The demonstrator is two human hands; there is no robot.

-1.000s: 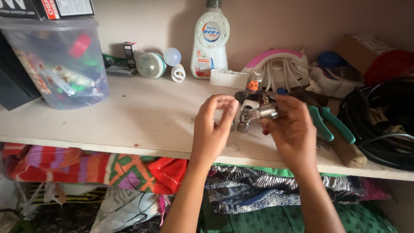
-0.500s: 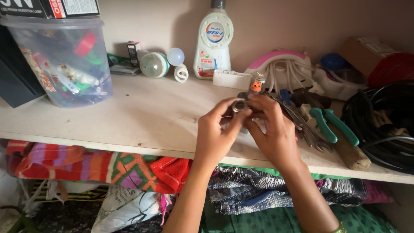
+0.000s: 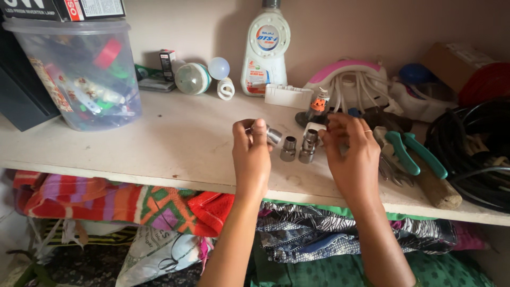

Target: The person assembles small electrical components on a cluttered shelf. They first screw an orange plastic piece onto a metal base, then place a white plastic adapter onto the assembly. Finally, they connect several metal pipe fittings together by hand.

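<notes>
We are pinching a small metal fitting [image 3: 273, 135] in our left hand [image 3: 251, 154] while our right hand [image 3: 348, 154] is grasping a white piece [image 3: 313, 127], two metal sleeves [image 3: 297, 149] standing between grips on the shelf [image 3: 175, 143]; steady alignment seems key.

The hands have parted: left hand [image 3: 251, 154] took one metal fitting [image 3: 273, 135] away.
</notes>
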